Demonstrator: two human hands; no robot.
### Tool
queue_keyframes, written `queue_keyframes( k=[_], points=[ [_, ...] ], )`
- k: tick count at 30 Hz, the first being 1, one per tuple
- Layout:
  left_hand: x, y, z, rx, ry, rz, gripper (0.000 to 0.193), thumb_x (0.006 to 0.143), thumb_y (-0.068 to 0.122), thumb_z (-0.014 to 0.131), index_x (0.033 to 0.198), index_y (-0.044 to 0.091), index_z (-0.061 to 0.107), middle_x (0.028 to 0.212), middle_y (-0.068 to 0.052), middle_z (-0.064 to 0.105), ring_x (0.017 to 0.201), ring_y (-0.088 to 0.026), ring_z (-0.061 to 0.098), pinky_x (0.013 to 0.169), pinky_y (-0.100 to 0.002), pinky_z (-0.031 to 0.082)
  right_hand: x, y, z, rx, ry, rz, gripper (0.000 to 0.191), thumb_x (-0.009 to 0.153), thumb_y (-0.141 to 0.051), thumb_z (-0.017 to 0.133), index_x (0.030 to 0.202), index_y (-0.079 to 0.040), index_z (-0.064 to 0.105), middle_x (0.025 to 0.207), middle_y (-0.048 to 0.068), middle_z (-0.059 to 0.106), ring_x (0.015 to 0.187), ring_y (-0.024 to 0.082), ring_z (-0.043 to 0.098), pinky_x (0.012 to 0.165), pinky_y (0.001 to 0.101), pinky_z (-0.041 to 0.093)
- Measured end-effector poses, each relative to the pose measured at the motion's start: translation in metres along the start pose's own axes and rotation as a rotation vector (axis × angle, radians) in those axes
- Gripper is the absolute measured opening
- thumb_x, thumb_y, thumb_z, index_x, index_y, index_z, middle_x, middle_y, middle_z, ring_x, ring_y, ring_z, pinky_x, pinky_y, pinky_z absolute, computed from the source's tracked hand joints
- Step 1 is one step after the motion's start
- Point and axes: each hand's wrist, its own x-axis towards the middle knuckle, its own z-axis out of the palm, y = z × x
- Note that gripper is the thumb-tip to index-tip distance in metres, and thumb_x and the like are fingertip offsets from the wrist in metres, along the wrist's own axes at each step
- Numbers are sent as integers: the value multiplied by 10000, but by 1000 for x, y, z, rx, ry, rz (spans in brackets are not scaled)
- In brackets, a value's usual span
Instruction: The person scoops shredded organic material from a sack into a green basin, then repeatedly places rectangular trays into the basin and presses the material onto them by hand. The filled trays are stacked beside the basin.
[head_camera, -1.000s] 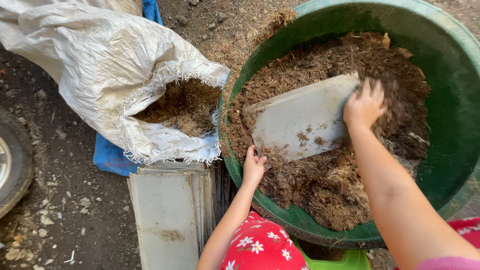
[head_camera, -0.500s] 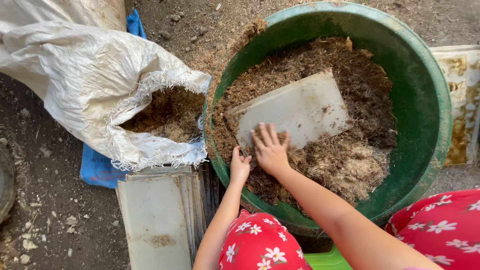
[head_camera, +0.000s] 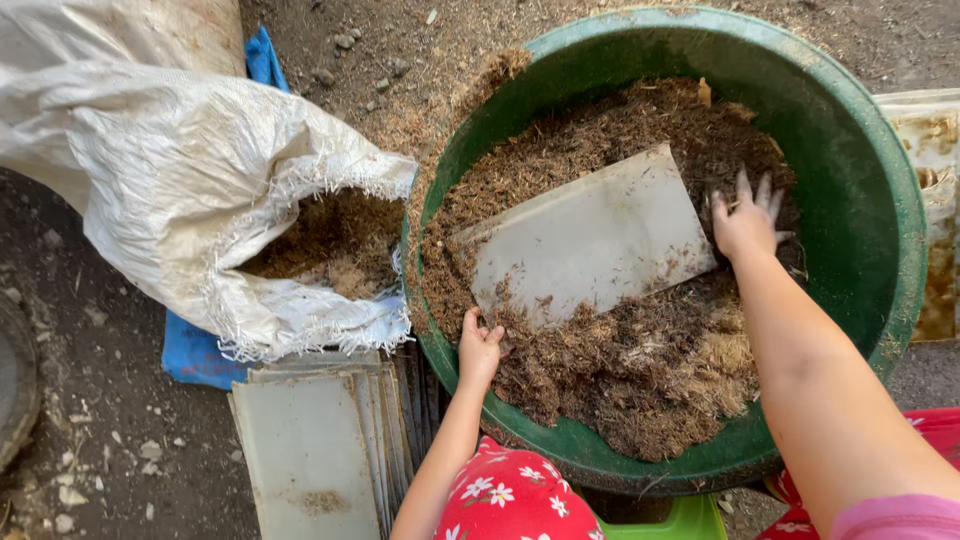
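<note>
Two hands work a flat tray (head_camera: 590, 240) lying on loose, crumbly mulch (head_camera: 640, 390) in a green tub (head_camera: 880, 250).
Left hand (head_camera: 480, 345) curls on the tray's near-left corner; right hand (head_camera: 748, 220), fingers spread, presses mulch beside its right edge. The tray looks stiff and light, best lifted by opposite edges.

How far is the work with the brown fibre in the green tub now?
Done: the tub holds a thick bed of fibre, and a grey sheet lies on it. In hand: the left hand is at the sheet's near corner; the right hand is spread on the fibre by its far edge. Left: the sack holds more fibre, and a stack of sheets lies beside the tub.
</note>
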Motion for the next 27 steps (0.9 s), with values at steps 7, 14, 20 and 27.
queue_keyframes(
  k=[7, 14, 20, 27],
  points=[
    [4, -6, 1, 74, 5, 26, 619, 971, 63, 687, 1522, 103, 407, 916, -131, 554, 783, -221, 548, 663, -302, 482, -32, 87, 39, -220, 66, -115, 770, 813, -350, 813, 1525, -369, 520, 1645, 149, 327, 1474, 412, 327, 1126, 717, 309],
    [3, 7, 9, -222, -31, 114, 573, 916, 37, 659, 1443, 97, 444, 1044, -124, 678, 872, -184, 679, 635, -296, 589, -50, 76, 3, 58, 170, -163, 638, 832, -311, 813, 1425, -163, 627, 1323, 274, 615, 1200, 426, 611, 1044, 485, 492],
    [-5, 7, 16, -230, 55, 111, 488, 946, 50, 709, 1393, 5, 517, 1044, -154, 713, 869, -199, 695, 689, -324, 582, -96, 7, 24, -73, -3, -658, 700, 898, -445, 678, 1536, -244, 472, 1567, 116, 421, 1467, 333, 369, 1204, 580, 291],
    [-17, -20, 28, -616, -190, -8, 365, 926, -51, 541, 1290, -39, 550, 1080, -124, 695, 930, -204, 707, 808, -316, 633, -178, -87, 115, -328, -92, -862, 832, 914, -556, 595, 1623, -322, 227, 1758, 14, 7, 1608, 260, -26, 1210, 678, -14]
  ],
)
